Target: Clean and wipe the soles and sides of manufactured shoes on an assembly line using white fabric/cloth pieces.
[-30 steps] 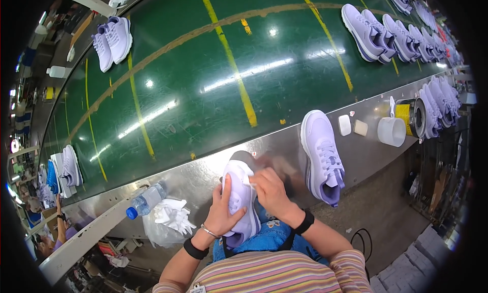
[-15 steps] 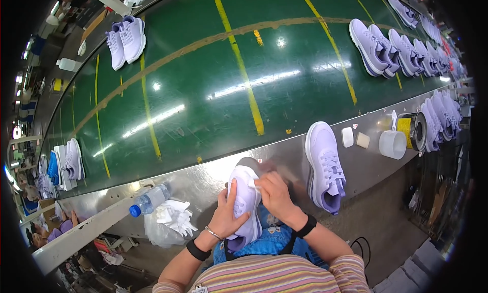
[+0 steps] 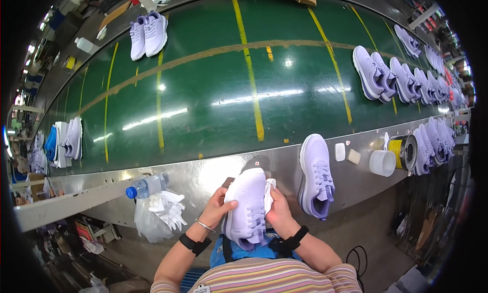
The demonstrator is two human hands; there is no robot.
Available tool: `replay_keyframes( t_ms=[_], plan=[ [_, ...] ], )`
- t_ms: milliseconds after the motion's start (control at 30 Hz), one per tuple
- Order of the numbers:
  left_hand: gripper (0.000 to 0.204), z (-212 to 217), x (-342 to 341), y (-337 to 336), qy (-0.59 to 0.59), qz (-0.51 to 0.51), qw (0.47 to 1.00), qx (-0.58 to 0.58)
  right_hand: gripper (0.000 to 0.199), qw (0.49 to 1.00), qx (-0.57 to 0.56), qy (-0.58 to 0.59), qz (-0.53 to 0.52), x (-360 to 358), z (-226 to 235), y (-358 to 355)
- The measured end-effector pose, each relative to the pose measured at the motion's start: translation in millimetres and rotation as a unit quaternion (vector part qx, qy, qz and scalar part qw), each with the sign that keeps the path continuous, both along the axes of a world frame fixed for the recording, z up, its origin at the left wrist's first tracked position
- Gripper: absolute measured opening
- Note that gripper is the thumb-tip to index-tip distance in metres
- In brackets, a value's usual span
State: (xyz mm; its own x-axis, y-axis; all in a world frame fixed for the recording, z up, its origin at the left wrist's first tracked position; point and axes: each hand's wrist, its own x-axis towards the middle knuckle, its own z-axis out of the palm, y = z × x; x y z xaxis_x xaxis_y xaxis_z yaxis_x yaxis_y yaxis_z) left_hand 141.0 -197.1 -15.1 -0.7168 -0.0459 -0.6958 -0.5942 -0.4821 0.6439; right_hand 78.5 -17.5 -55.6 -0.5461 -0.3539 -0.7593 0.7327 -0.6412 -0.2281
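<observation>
A lavender sneaker (image 3: 246, 201) is held in front of me, toe pointing away, over the near edge of the metal ledge. My left hand (image 3: 217, 207) grips its left side, thumb on the upper. A piece of white cloth (image 3: 269, 191) is pinched in my right hand (image 3: 279, 209), against the sneaker's right side; that hand's fingertips are partly hidden. To the right, a matching sneaker (image 3: 316, 166) lies on the ledge.
Sneaker pairs (image 3: 148, 36) and a row of sneakers (image 3: 373, 72) stand on the green belt (image 3: 203, 89). On the ledge sit a white tub (image 3: 382, 163), a can (image 3: 406, 151) and small blocks (image 3: 354, 156). Left are a bottle (image 3: 148, 186) and bagged white gloves (image 3: 168, 209).
My right hand, with the white cloth, has gone from the sneaker's toe area down along its right side. The sneaker has turned in my hands, and the view has tilted upward.
</observation>
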Motion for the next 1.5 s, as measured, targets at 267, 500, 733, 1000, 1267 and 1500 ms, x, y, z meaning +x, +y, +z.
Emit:
replay_keyframes(
  t_ms=[267,500,733,1000,1267,1500],
  plan=[
    [0.079,11,7,-3,0.083,-0.119,0.986,0.077,0.023,0.990,-0.076,-0.091,0.081,0,7,-7],
    [0.082,16,13,0,0.011,-0.123,0.992,0.018,0.016,0.948,0.199,0.241,0.063,-27,36,-18],
    [0.067,-19,27,9,-0.039,-0.016,0.999,0.015,0.016,0.645,0.394,0.576,0.312,-37,46,-53],
    [0.072,-36,40,10,-0.069,-0.013,0.997,0.007,0.014,0.590,0.350,0.638,0.351,-10,60,-47],
    [0.075,-16,25,17,-0.080,-0.001,0.995,-0.057,0.014,0.597,0.388,0.602,0.362,-35,52,-61],
    [0.077,-15,25,19,-0.062,-0.011,0.996,-0.054,0.012,0.553,0.355,0.637,0.403,-25,72,-45]
  ],
)
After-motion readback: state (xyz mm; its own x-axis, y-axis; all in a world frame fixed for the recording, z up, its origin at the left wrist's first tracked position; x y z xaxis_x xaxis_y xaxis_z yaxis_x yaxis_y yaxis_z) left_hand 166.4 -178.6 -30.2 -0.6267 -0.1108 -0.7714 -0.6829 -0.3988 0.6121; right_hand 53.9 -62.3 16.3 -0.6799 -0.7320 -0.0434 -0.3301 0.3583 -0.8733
